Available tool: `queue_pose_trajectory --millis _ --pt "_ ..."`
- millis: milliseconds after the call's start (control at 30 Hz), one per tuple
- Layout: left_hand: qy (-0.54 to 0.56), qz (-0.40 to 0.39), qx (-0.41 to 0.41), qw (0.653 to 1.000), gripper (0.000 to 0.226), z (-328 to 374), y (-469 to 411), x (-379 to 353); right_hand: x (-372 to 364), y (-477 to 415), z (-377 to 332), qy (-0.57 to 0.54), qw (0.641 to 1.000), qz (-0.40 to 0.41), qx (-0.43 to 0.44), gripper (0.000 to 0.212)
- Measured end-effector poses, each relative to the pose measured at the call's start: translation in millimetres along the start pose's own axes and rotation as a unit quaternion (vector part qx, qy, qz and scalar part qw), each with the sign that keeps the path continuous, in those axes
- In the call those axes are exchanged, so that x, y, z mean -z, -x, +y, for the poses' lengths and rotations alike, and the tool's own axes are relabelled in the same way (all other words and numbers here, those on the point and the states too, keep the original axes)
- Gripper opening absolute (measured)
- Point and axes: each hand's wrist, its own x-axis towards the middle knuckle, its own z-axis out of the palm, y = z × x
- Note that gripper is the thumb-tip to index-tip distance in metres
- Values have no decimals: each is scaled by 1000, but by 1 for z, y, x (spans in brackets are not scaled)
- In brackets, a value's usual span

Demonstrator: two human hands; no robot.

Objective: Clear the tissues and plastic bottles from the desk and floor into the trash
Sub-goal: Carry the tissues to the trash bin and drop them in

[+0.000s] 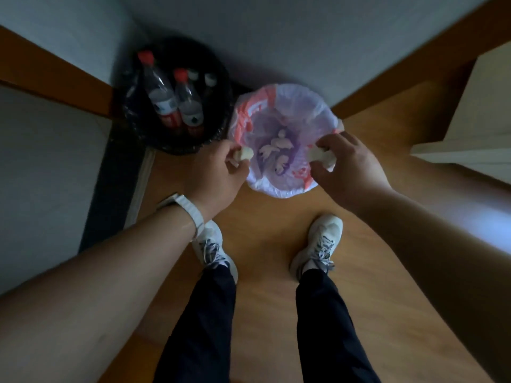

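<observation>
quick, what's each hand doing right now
Left hand: pinching a crumpled tissue at the lined bin rim.
Right hand: gripping another crumpled tissue wad over the same bin.

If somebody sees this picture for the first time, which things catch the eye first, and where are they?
The left hand pinches a crumpled tissue and the right hand a second tissue, both at the near rim of a bin lined with a white and pink bag, with more tissues at its bottom. Left of it, in the corner, a black basket holds red-capped plastic bottles.
</observation>
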Motion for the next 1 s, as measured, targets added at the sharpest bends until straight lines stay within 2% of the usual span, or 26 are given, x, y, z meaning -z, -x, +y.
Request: queue_pose_trajectory --millis 200,300,433,533,700,1000 --pt "-100 -14 -25 995 27 -63 -20 -94 -85 -34 69 39 999 -17 13 38" --pt "-139 -4 -43 989 30 -77 -22 -109 -109 -44 82 52 998 -12 30 37" --pt "-160 -35 -50 985 42 -73 -12 -107 -113 -38 84 81 996 -31 28 42" --pt "-170 -45 -55 983 43 -51 2 -90 -88 -22 74 96 993 -45 49 42" --pt "-222 -38 -112 968 42 7 24 -41 -15 7 49 110 990 -46 76 43" --pt "-262 -32 -147 953 51 170 52 73 154 64 -4 130 987 -6 90 45"
